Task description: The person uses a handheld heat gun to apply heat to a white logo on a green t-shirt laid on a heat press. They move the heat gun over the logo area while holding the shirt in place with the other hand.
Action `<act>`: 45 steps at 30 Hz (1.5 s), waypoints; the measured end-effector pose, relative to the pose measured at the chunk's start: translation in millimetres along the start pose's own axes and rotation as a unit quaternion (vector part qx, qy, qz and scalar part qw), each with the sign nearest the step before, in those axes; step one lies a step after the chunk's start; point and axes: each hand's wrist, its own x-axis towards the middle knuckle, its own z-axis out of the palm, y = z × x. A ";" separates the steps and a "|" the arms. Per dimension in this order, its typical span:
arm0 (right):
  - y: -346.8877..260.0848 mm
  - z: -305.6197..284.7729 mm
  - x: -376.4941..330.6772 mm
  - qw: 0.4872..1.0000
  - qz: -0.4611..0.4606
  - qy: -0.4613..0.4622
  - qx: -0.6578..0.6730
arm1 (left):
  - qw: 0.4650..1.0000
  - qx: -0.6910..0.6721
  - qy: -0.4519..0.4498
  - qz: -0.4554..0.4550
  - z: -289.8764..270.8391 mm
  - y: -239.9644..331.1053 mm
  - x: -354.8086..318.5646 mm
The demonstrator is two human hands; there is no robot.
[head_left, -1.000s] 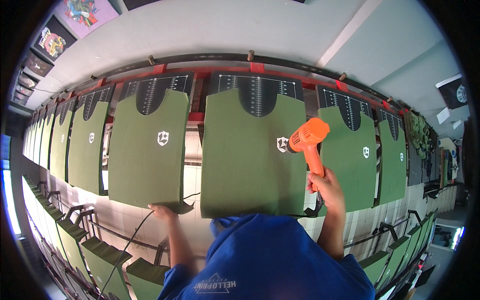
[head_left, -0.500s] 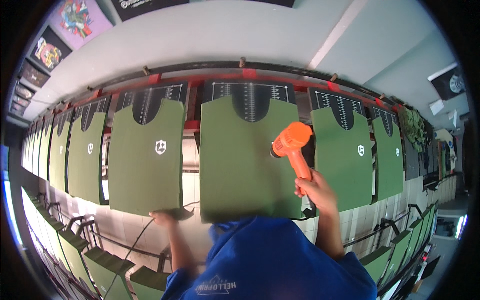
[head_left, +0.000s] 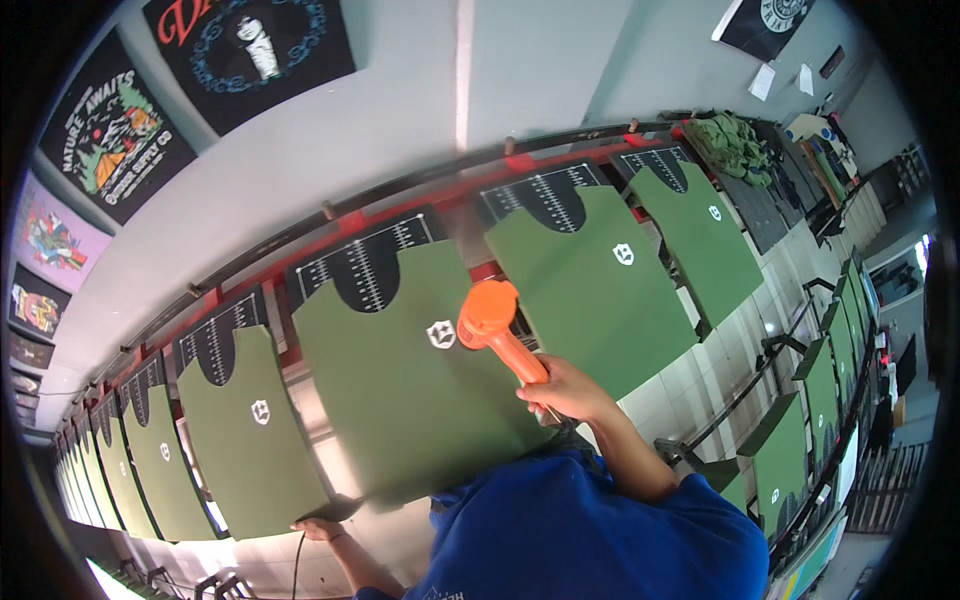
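My right hand [head_left: 568, 388] is wrapped round the handle of an orange heat gun [head_left: 492, 308], held above the right side of a green shirt panel [head_left: 400, 400]. That panel lies flat on a dark pallet with white ruler marks [head_left: 368, 278], and a white shield print [head_left: 441, 334] shows on it beside the heat gun. Lower left, my left hand [head_left: 318, 529] is closed on a thin black cord [head_left: 298, 568], close to the bottom corner of the neighbouring green panel [head_left: 250, 440]. The heat gun's nozzle is hidden behind its body.
Several more green panels on pallets run in a row to both sides along a red and black rail [head_left: 420, 190]. A second rack of panels [head_left: 778, 465] stands at the right. Crumpled green cloth [head_left: 735, 148] lies at the far right. Tiled floor [head_left: 660, 400] shows between the rows.
My view has turned to the right and tilted. The heat gun has moved off the middle panel's right side, uncovering its white shield print. My left hand stays low with the cord.
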 end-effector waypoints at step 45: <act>-19.2 -382.6 16.1 0.998 -0.013 0.021 -0.053 | 0.984 -0.074 -0.123 -0.109 -17.0 -146.1 -364.7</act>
